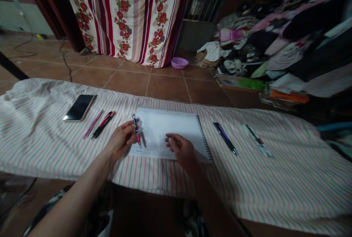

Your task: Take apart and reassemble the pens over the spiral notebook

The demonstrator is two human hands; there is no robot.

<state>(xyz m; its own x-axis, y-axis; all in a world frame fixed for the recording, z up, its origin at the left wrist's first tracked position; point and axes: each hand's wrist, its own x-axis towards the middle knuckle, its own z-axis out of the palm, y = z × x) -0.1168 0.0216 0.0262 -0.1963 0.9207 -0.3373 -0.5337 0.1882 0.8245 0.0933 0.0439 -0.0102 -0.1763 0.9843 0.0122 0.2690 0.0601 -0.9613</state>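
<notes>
My left hand (124, 136) is closed on a pen (136, 131) with a dark blue upper part and a red lower part. The pen is nearly upright over the left edge of a spiral notebook (176, 119), its tip towards me. My right hand (180, 148) is over the middle of the page with its fingers curled together; whether anything is between them is too dim to tell. The notebook lies open at a pale page, its wire binding on the right. Faint print or marks show along the page's left and near edges.
Left of the notebook lie a phone (80, 108), a pink pen (92, 124) and red-and-black pens (103, 124). To its right are a dark purple pen (224, 138) and a whitish pen (257, 139). A striped cloth (176, 178) covers the table. Clothes (275, 42) are heaped beyond.
</notes>
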